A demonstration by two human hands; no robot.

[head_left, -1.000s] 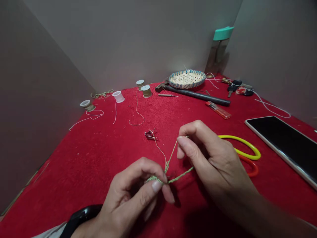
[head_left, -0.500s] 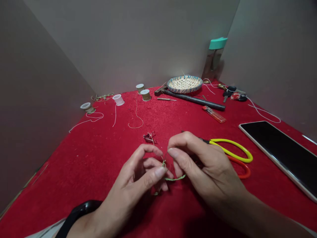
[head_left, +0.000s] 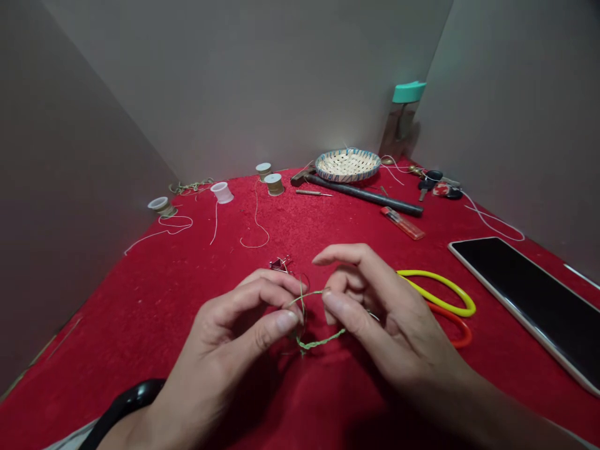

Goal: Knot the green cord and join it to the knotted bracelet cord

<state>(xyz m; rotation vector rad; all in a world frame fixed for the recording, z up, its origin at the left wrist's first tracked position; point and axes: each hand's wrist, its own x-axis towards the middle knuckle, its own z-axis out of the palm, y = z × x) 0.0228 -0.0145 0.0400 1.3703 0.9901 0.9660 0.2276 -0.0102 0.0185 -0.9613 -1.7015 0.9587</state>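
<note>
A thin green braided cord (head_left: pixel 321 342) hangs in a small loop between my two hands, its loose thread ends crossing above it. My left hand (head_left: pixel 253 331) pinches a strand between thumb and fingertips. With thumb and bent fingers, my right hand (head_left: pixel 375 312) grips the other side of the cord, its index finger lifted off. Just beyond my left fingertips lies a dark binder clip (head_left: pixel 280 264), partly hidden. Scissors with a yellow and a red handle (head_left: pixel 440 273) rest beside my right hand, their blades covered by it.
Several thread spools (head_left: pixel 274 184) stand at the back left with loose threads. A hammer (head_left: pixel 365 195), a woven basket (head_left: pixel 347 165), an awl (head_left: pixel 314 193) and an orange packet (head_left: pixel 402 223) lie behind. At right are a phone (head_left: pixel 525 300), keys (head_left: pixel 431 181) and a bottle (head_left: pixel 400 119).
My left hand has shifted slightly left and rolled over. The cord has opened into a wider loop, with a green strand now stretched between both hands. My right index finger has lifted.
</note>
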